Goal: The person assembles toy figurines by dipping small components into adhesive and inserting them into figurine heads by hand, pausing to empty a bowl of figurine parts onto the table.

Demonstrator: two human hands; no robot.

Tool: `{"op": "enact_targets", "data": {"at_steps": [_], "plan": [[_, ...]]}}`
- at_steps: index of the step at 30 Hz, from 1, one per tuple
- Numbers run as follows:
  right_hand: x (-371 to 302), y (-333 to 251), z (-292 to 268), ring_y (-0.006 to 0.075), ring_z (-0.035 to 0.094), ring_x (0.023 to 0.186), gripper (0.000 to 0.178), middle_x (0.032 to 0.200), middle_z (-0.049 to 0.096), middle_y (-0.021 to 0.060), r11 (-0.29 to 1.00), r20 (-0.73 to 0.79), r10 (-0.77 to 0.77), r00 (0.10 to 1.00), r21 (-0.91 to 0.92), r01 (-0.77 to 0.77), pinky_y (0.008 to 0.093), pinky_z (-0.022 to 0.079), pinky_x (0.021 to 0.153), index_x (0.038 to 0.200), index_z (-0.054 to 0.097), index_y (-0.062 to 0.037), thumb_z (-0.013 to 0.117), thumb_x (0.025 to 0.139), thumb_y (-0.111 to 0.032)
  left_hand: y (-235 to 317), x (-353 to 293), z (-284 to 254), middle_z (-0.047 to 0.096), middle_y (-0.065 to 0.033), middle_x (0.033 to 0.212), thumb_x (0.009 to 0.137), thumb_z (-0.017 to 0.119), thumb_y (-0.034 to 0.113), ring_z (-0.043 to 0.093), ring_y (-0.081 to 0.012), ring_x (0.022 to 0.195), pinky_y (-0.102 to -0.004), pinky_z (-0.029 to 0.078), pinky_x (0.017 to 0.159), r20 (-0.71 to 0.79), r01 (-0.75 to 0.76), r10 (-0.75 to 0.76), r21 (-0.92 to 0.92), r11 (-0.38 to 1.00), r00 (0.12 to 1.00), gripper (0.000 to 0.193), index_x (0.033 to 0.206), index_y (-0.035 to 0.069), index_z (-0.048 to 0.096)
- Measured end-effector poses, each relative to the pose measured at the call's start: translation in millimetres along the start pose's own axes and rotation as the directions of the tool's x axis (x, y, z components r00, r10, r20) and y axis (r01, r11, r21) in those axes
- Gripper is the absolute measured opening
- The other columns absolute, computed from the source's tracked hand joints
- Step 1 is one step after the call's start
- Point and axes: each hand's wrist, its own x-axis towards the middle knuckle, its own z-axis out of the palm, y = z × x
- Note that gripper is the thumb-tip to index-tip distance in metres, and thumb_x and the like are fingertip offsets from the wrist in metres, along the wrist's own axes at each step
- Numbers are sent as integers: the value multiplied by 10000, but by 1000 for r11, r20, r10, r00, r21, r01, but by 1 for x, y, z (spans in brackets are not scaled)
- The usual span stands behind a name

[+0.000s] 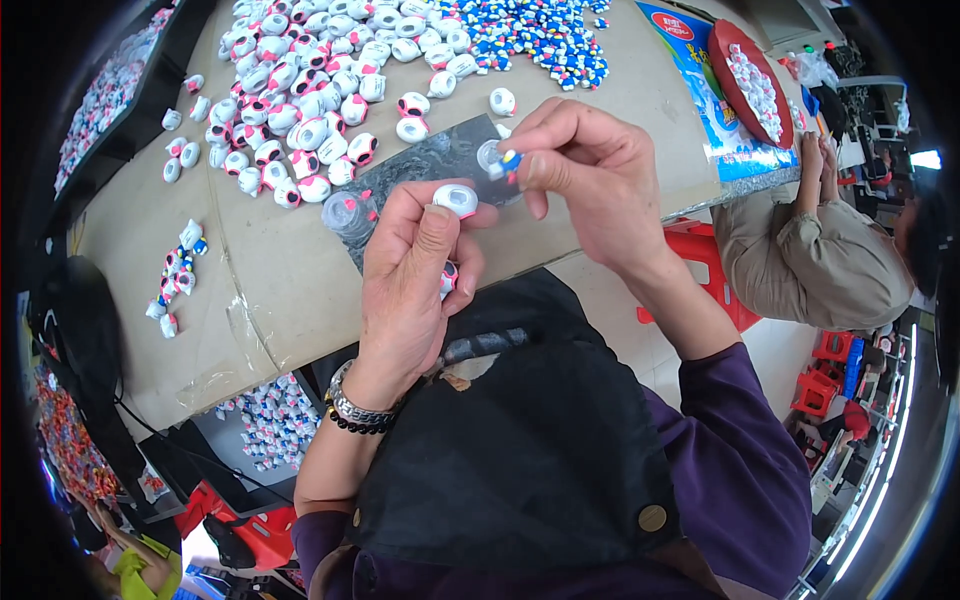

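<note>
My left hand [400, 285] is closed around a white and pink toy head [455, 200], its hollow underside turned up between thumb and forefinger. A second white and pink piece [448, 279] shows among the curled lower fingers. My right hand [605, 185] pinches a small blue, yellow and white toy body [508, 164] with thumb and forefinger, to the right of the head and apart from it. Beneath both hands lies a dark grey slab [420, 165]. It carries a clear round dish [343, 212] with pink bits beside it, and another clear round dish [489, 155] partly behind the toy body.
Across the brown tabletop [290, 310] spread a heap of toy heads [300, 90] and a heap of blue bodies [545, 40]. Joined figures [178, 270] lie at left, near a black bin [150, 85]. A red plate [722, 70] sits far right; another person [820, 250] sits beyond it.
</note>
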Motion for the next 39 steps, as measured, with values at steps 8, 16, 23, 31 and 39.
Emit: {"op": "enact_targets", "data": {"at_steps": [8,16,23,31,39], "plan": [[-9,3,5,96,577,670,79,874,606,95,982,87,-68,994,-169,82,202,472,532,889,671,50,666,811,54,-5,-1,0,541,-21,824,981,526,286,424,-33,543,-177,281,434,15,-128,128,160,979,992,261,1047,40,471],[-16,-2,5,70,568,674,80,873,593,81,966,154,-75,985,-235,110,179,459,530,873,676,43,682,794,55,-5,-5,-9,538,-5,799,926,623,209,505,-56,662,-198,422,587,125,-355,336,452,818,933,248,1012,-4,532],[-17,-1,13,147,569,666,102,763,590,76,825,269,-278,922,-424,372,272,442,570,817,652,19,723,746,32,3,-15,-12,558,-47,792,873,688,156,541,-84,682,-234,458,608,168,-385,355,562,732,920,259,981,-39,556],[1,-17,11,147,640,704,142,784,636,79,900,236,-62,970,-406,157,250,478,626,924,661,5,701,799,-50,37,-53,-49,621,-58,838,884,639,116,576,-104,747,-229,456,686,-49,-171,403,854,492,914,171,993,-8,593],[42,32,-78,296,626,797,186,846,614,107,53,9,-336,942,-998,29,413,501,624,889,599,-55,699,784,-172,67,-70,-165,556,-4,770,946,590,179,474,-64,701,-210,399,641,-221,93,753,973,209,619,228,1063,-16,576]]}}
